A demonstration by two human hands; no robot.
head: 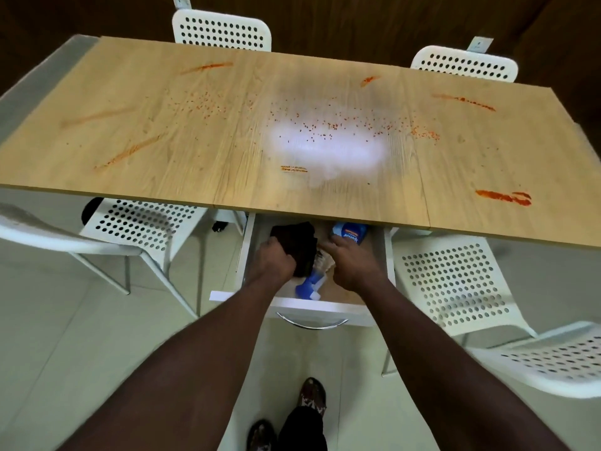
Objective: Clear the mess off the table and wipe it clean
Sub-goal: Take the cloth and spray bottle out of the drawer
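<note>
Head view, near to far. Two patterned shoes (312,395) stood on the pale tiled floor (65,320) at the lower edge, and both bare forearms reached forward from there.

Beyond them a white drawer (325,309) with a curved metal handle (312,323) stood open beneath the near edge of the worktop (195,141). Both hands were inside it.
- The left grip (274,262) was clamped on a dark cloth (297,245), fingers curled round its near edge. The cloth lay in the drawer's left half.
- The right grip (353,265) was curled over the neck of a spray bottle (349,234). The bottle lay on its side in the drawer, its blue trigger head (309,284) toward the viewer and its blue-labelled body partly hidden under the worktop's edge.

White perforated chairs flanked the drawer at near left (143,222) and near right (455,281).

The wood-grain worktop carried:
- red-orange smears, the heaviest near its right front corner (504,196);
- others at left front (130,151), far left (208,66) and far right (465,100);
- small reddish specks (341,125) scattered across the middle, beside a bright patch of glare (325,148).

Two more white chairs stood at the far side, one left (221,30) and one right (465,65).
</note>
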